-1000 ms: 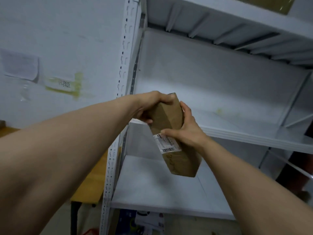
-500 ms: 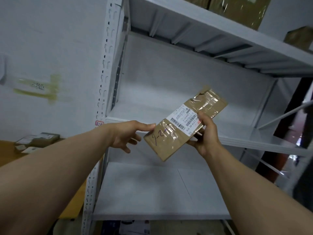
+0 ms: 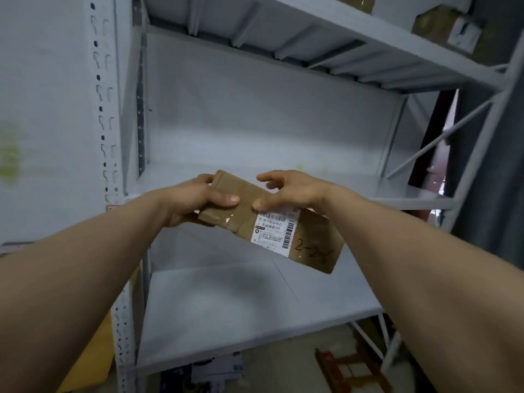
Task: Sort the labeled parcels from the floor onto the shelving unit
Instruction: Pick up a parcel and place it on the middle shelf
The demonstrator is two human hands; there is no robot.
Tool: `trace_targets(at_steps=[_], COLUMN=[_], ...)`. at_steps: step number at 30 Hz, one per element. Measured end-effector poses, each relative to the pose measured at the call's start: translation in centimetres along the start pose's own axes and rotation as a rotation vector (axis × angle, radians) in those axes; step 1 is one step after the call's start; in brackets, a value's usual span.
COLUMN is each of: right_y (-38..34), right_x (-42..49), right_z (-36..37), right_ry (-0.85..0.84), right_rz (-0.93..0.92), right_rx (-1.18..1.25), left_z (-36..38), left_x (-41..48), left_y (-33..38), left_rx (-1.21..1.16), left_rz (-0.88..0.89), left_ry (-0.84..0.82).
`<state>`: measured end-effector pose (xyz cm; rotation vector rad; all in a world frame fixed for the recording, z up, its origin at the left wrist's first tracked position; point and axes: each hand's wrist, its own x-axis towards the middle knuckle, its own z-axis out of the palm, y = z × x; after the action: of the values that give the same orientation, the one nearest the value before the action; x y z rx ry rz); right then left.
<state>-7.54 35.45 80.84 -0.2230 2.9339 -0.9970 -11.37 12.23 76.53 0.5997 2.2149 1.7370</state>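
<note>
Front access to the shelf (image 3: 368, 191) is open; upright (image 3: 109, 109) bounds left, brace (image 3: 442, 137) right, upper shelf (image 3: 297, 43) overhead.

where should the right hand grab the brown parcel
Probably the free lower-right end of the parcel, past the label, coming from the right: it is long, flat and tilted down there, while the left hand grips the other end.

Left hand (image 3: 195, 199) gripping brown parcel (image 3: 272, 231) (marked 2-2), right hand (image 3: 295, 191) touching it, shelving (image 3: 226, 307) behind
</note>
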Motion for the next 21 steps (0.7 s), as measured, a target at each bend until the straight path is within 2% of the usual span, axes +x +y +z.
trace_targets(at_steps=[3, 6, 7, 9, 11, 13, 18, 21], right_y=[3.8, 8.2, 9.5, 11.6, 12.9, 14.1, 17.7, 21.2], right_x=[-0.8, -1.7, -1.8, -1.5, -0.5, 1.0, 6.0, 9.2], right_z=[-1.2, -2.9, -3.6, -5.3, -7.1, -8.9, -13.8, -17.1], right_ry=[0.195, 0.592, 0.71, 0.848, 0.881, 0.877, 0.968, 1.011], right_rz=[0.095, 0.24, 0.275, 0.29, 0.25, 0.185, 0.049, 0.039], right_rx=[-0.065, -0.105, -0.037, 0.282, 0.633, 0.827, 0.999, 0.989], left_z=[0.8, 1.4, 1.6, 2.1, 2.8, 3.9, 7.6, 10.8], left_x=[1.5, 3.3, 4.0, 5.7, 7.8, 10.0, 17.0, 22.2], left_y=[-1.8, -2.5, -2.2, -1.1, 0.2, 1.5, 4.4, 5.8], left_rx=[-0.047, -0.172, -0.211, -0.3, -0.391, -0.434, -0.408, -0.352], left_rz=[-0.025, 0.002, 0.023, 0.047, 0.065, 0.092, 0.188, 0.229], left_ry=[0.078, 0.127, 0.15, 0.229, 0.283, 0.299, 0.355, 0.382])
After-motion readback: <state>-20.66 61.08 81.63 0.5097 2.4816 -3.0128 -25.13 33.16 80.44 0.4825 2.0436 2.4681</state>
